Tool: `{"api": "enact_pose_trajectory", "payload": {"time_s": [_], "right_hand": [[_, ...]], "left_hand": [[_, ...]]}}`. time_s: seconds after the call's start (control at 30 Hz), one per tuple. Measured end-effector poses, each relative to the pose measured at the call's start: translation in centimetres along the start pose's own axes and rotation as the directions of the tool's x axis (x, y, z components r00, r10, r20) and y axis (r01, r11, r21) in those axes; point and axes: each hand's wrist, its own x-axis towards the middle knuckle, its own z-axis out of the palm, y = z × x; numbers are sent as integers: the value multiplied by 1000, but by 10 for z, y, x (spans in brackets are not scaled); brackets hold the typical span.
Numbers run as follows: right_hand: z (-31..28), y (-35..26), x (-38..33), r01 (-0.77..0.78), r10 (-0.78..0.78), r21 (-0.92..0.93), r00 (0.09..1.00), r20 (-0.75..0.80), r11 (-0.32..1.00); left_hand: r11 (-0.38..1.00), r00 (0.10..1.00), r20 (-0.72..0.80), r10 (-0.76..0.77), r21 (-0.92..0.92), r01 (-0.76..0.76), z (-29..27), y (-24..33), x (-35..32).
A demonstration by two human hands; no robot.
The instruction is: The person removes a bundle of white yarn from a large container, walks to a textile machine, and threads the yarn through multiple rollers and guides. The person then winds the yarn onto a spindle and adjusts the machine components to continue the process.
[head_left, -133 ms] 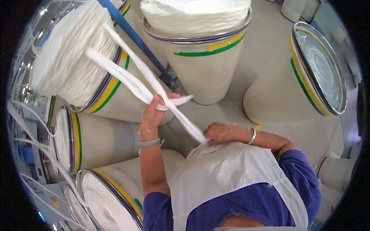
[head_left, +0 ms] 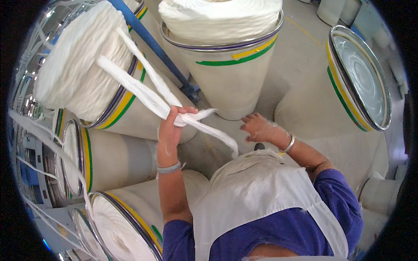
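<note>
My left hand is closed around two strands of white cotton sliver, pinched where they cross. Both strands run up to the thick coiled sliver heaped over the rim of the can at the upper left. One short end pokes out past my fingers; a longer tail hangs down toward my apron. My right hand is held apart from the sliver, in front of the apron, fingers spread and nothing in them.
A full sliver can stands ahead, beside a slanting blue pole. To the right is a can with a metal plate at its mouth. More filled cans stand at the left, where loose strands hang.
My right hand has let go of the long sliver tail and moved right and away from my body, its fingers opening. The tail now droops. My left hand keeps its grip.
</note>
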Motion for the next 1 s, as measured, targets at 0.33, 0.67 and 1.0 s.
{"api": "enact_pose_trajectory", "payload": {"time_s": [0.33,0.67,1.0], "right_hand": [[19,-66,93,394,-412,391,910,-42,831],[56,-15,-19,-79,-531,995,847,37,-57],[203,57,-21,229,-401,627,904,145,744]], "left_hand": [[877,997,-64,-29,477,57,30,61,-16],[988,964,-266,-4,146,44,-1,46,-46],[832,999,-34,11,-554,-28,-13,-27,-67]]}}
